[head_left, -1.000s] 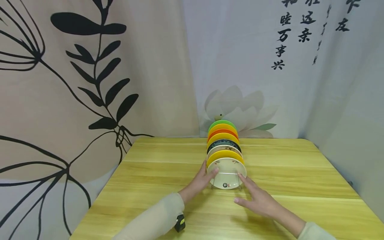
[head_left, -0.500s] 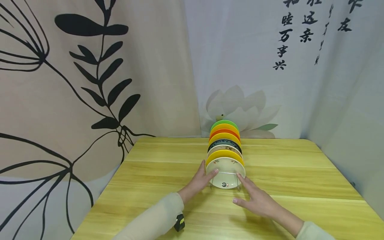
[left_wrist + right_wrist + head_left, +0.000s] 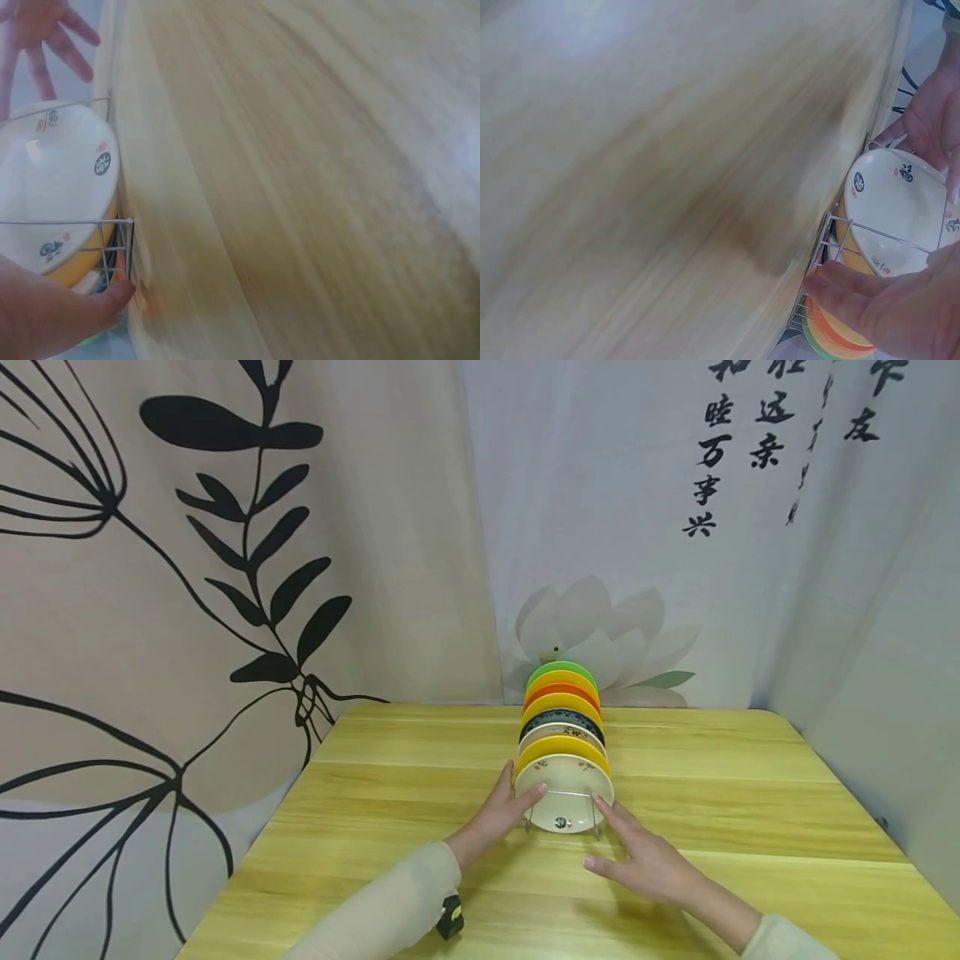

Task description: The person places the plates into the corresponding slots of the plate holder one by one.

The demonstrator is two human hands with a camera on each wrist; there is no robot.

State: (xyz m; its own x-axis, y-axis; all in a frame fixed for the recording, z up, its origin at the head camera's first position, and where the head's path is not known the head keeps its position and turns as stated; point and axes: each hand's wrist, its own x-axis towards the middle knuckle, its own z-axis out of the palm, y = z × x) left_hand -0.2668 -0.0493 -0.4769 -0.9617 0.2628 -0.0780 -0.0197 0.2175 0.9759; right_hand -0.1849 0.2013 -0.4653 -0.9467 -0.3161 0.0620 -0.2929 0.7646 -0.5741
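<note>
A white plate [image 3: 564, 774] with small printed marks stands on edge at the front of a wire plate rack [image 3: 568, 793]. Behind it is a row of upright plates: a yellow plate [image 3: 562, 745], a dark blue patterned plate [image 3: 561, 718], an orange plate [image 3: 560, 689] and a green plate [image 3: 562, 667] among them. My left hand [image 3: 497, 814] lies along the rack's left side, thumb extended over the white plate's edge. On the right, my right hand [image 3: 651, 864] touches the rack's front corner with extended fingers, its thumb spread away. Some fingers are hidden in the head view.
The rack stands on a wooden table [image 3: 405, 760] with light grain. A printed curtain [image 3: 405, 568] hangs behind the table's far edge. A black device with a yellow mark [image 3: 450, 917] sits at my left wrist.
The head view has shifted very slightly. Both hands, the rack and the plates keep the same places relative to one another.
</note>
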